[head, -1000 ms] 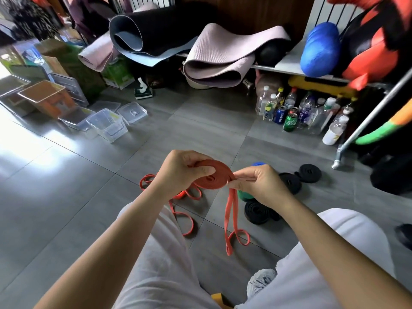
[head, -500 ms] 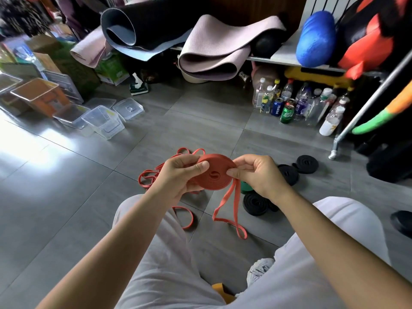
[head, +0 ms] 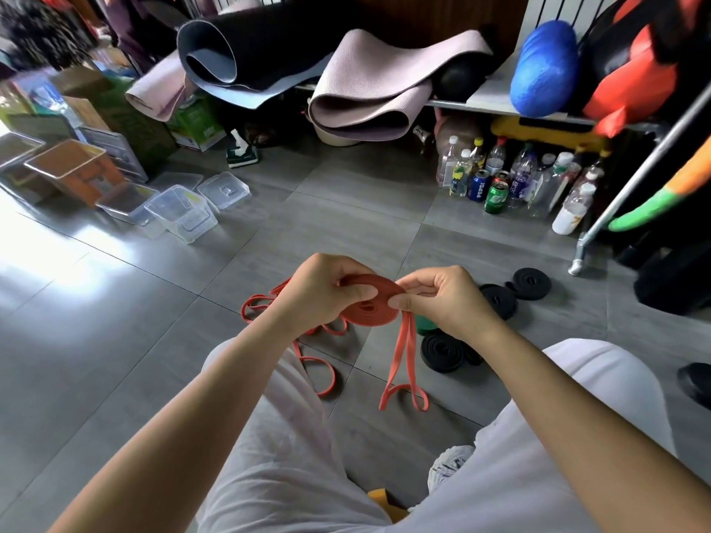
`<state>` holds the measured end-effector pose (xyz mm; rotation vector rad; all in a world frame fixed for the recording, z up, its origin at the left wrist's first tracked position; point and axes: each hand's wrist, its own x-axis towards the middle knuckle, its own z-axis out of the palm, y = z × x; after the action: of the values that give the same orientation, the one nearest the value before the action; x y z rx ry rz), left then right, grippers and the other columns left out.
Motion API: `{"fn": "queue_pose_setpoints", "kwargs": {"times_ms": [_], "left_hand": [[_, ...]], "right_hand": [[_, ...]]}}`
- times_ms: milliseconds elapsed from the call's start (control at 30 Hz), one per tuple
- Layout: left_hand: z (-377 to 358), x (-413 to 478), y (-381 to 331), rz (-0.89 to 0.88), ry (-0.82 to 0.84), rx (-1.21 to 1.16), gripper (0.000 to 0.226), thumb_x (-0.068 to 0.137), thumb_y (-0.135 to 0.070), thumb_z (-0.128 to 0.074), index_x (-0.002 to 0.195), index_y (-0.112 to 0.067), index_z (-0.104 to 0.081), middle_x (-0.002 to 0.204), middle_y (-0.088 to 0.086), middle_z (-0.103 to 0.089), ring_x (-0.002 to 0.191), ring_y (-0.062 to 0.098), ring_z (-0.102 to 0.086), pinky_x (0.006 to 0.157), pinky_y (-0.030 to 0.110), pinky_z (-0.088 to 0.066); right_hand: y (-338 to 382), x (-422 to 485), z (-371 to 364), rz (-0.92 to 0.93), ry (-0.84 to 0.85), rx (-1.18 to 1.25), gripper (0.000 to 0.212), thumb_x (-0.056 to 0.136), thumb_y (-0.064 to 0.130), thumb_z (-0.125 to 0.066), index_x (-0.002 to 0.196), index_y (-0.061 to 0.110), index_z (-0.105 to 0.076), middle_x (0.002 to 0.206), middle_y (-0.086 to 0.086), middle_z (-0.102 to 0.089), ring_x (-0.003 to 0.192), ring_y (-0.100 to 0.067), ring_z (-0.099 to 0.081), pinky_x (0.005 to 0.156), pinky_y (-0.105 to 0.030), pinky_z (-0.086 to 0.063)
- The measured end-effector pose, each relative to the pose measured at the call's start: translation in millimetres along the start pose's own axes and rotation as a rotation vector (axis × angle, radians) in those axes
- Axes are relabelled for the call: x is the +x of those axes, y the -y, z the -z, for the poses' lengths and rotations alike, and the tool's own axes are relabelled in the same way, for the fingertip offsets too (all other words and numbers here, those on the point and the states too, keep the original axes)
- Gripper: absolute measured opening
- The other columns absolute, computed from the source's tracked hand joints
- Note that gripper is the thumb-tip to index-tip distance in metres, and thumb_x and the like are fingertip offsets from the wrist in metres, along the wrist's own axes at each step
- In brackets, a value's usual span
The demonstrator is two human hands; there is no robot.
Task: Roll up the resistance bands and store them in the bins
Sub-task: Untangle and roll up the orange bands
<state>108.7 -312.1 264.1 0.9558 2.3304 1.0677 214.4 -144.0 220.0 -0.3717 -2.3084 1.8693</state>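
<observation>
Pinching a flat orange coil [head: 371, 307] at frame centre: left grip [head: 321, 298] curled round its 9 o'clock edge, thumb pressed on top; right grip [head: 442, 302] nipping its 3 o'clock edge between thumb and forefinger, right at the start of the unrolled tail [head: 404, 352]. Held clear above the floor [head: 346, 209], between two knees in pale trousers.

Down from the coil toward 6 o'clock, the tail in a double strand, ending in a loop lying on the tiles. Behind the left grip, toward 8 o'clock, more loose orange band [head: 321, 375] in loops on the floor; same band or a second one, hard to tell.

Just past the right grip, toward 4 o'clock, a rolled black band [head: 442, 350] flat on the floor. Two more black rolls [head: 529, 282] out at 2 o'clock, side by side, touching or nearly so. Wedged between the right wrist and the near black roll, something green [head: 425, 325], mostly hidden.

Well off at 10 o'clock, clear bins [head: 181, 215] open on the floor, with a loose lid [head: 225, 190] just beside them and an orange-tinted bin [head: 73, 171] further out. At 12 o'clock, rolled mats [head: 365, 101] heaped at the wall. At 1 o'clock, bottles and cans [head: 496, 182] standing in a tight cluster.
</observation>
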Motion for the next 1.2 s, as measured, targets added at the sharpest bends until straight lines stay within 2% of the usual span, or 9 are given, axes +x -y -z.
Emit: {"fn": "queue_pose_setpoints", "kwargs": {"times_ms": [133,300,400,500,600,767,867,967,1200], "left_hand": [[1.0,-2.9,-0.3,-0.006,-0.093,-0.108,0.048,0.081,-0.011,-0.071,0.071,-0.058,-0.065,0.079,-0.026,-0.068,0.068,0.028,-0.07,0.054,0.041,-0.059],[6.1,-6.8,3.7,0.031,-0.095,-0.422,0.03,0.082,-0.005,-0.068,0.08,-0.035,-0.073,0.075,-0.007,-0.07,0.071,0.017,-0.07,0.059,0.032,-0.059],[4.9,-10.2,3.1,0.049,-0.068,-0.552,0.02,0.086,-0.007,-0.064,0.088,-0.025,-0.071,0.086,0.006,-0.069,0.08,0.023,-0.069,0.065,0.036,-0.06],[3.8,-10.1,1.3,0.003,-0.066,-0.331,0.013,0.087,-0.007,-0.063,0.091,-0.019,-0.065,0.091,0.011,-0.065,0.083,0.024,-0.066,0.075,0.04,-0.059],[7.5,-5.2,-4.5,-0.14,-0.025,0.029,0.018,0.083,-0.016,-0.069,0.101,-0.019,-0.067,0.097,-0.001,-0.068,0.089,0.015,-0.066,0.083,0.032,-0.053],[6.4,2.7,-15.5,-0.195,-0.037,0.31,0.019,0.085,-0.019,-0.066,0.103,-0.015,-0.07,0.089,-0.008,-0.066,0.085,0.016,-0.064,0.071,0.02,-0.045],[9.7,4.1,-16.5,-0.152,-0.106,0.121,0.017,0.083,-0.014,-0.069,0.1,-0.014,-0.072,0.084,-0.009,-0.067,0.084,0.016,-0.067,0.077,0.031,-0.053],[10.3,1.6,-14.8,-0.111,-0.187,-0.079,0.017,0.083,-0.009,-0.069,0.099,-0.013,-0.071,0.083,-0.003,-0.069,0.082,0.02,-0.068,0.079,0.037,-0.056],[0.1,-10.8,-12.6,0.081,-0.13,-0.982,0.031,0.079,-0.018,-0.06,0.107,-0.005,-0.062,0.099,0.016,-0.063,0.092,0.03,-0.065,0.07,0.045,-0.059]], "right_hand": [[-6.3,-1.7,-0.1,0.012,-0.032,-0.001,0.022,0.073,0.01,-0.079,0.082,0.029,-0.073,0.082,0.004,-0.075,0.079,-0.01,-0.071,0.077,-0.024,-0.054],[-5.7,0.0,-2.6,0.045,-0.006,0.075,0.027,0.073,0.003,-0.076,0.086,0.027,-0.071,0.082,0.01,-0.074,0.081,-0.006,-0.071,0.074,-0.017,-0.052],[-6.3,0.4,-3.2,0.058,-0.013,0.186,0.028,0.073,-0.001,-0.073,0.089,0.023,-0.072,0.086,0.012,-0.074,0.082,-0.004,-0.07,0.075,-0.014,-0.052],[-6.5,1.0,-0.6,0.044,-0.002,0.148,0.027,0.073,-0.003,-0.073,0.094,0.015,-0.072,0.086,0.007,-0.073,0.081,-0.005,-0.07,0.076,-0.016,-0.053],[-2.6,2.9,1.4,0.038,0.038,0.013,0.027,0.075,-0.003,-0.073,0.098,0.012,-0.073,0.089,0.002,-0.073,0.08,-0.003,-0.069,0.076,-0.016,-0.054],[7.0,7.8,4.8,0.065,0.032,-0.019,0.025,0.073,0.003,-0.077,0.085,0.025,-0.074,0.082,0.005,-0.075,0.076,-0.005,-0.07,0.073,-0.019,-0.055],[8.0,8.5,7.7,0.07,0.01,0.049,0.022,0.067,0.015,-0.079,0.084,0.027,-0.072,0.08,0.009,-0.074,0.079,-0.008,-0.071,0.074,-0.019,-0.055],[5.9,8.0,6.8,0.086,-0.019,0.075,0.023,0.07,0.007,-0.077,0.083,0.025,-0.072,0.078,0.012,-0.073,0.078,-0.005,-0.071,0.076,-0.018,-0.055],[10.5,4.7,3.7,0.101,-0.085,0.31,0.022,0.074,0.001,-0.071,0.089,0.017,-0.072,0.084,0.008,-0.074,0.079,-0.007,-0.07,0.072,-0.016,-0.053]]}}
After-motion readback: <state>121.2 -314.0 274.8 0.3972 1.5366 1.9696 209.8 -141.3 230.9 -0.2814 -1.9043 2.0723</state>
